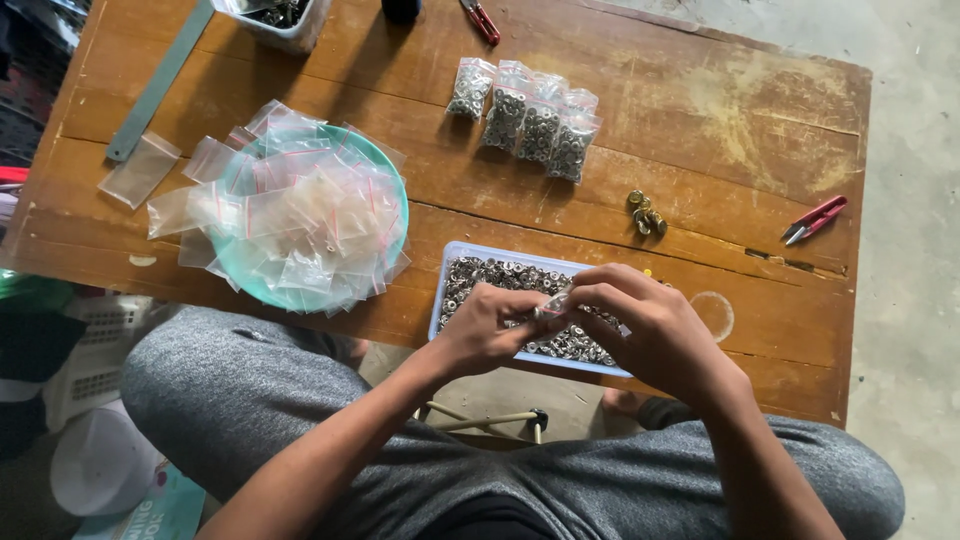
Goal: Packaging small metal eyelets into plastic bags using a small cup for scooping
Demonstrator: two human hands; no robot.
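Note:
My left hand (490, 325) and my right hand (645, 320) meet over a white rectangular tray (455, 250) full of small metal rings. Together they pinch a small clear plastic bag (553, 307) between the fingertips, and what is inside it I cannot make out. Several filled bags of rings (530, 118) lie in a row at the far middle of the wooden table (700, 110). A teal bowl (395, 170) piled with empty clear bags sits to the left of the tray. A few brass-coloured rings (646, 215) lie loose just beyond the tray.
Red snips (815, 220) lie near the table's right edge, another red tool (482, 20) at the far edge. A green strip (160, 80) and a clear container (285, 25) are far left. Loose empty bags (140, 170) lie beside the bowl. My knees in grey trousers frame the table's near edge.

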